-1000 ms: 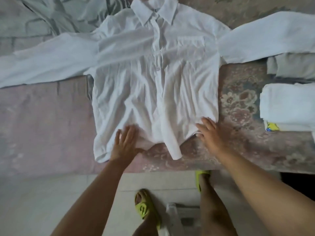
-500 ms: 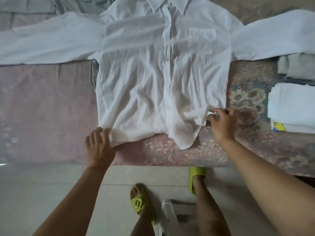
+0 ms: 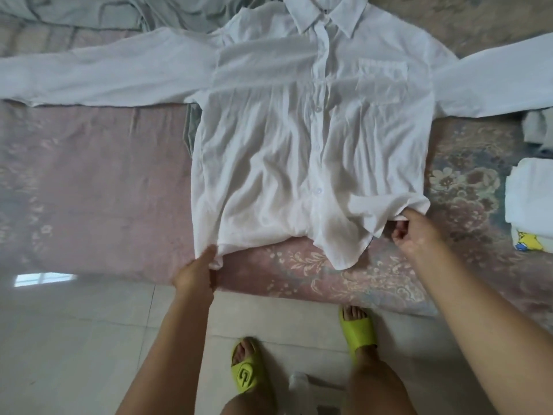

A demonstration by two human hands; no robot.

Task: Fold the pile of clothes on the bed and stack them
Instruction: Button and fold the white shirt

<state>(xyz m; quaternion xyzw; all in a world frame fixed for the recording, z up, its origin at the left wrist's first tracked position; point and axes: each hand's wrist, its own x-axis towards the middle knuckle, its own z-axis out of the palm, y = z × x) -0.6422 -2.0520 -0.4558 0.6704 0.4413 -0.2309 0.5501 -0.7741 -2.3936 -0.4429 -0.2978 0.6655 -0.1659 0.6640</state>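
The shirt (image 3: 299,139) lies spread, unfolded, mid-bed (image 3: 89,190). The left hand (image 3: 194,274) grips its hem at 7 o'clock; the right hand (image 3: 416,235) pinches the hem at 4. Folded whites (image 3: 529,199) sit stacked at 3 o'clock; grey clothes (image 3: 104,10) wait at 11.

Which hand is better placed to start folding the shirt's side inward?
Probably the right hand: its grip already lifts the white shirt hem corner off the bed, while the left hand only holds its corner down flat.
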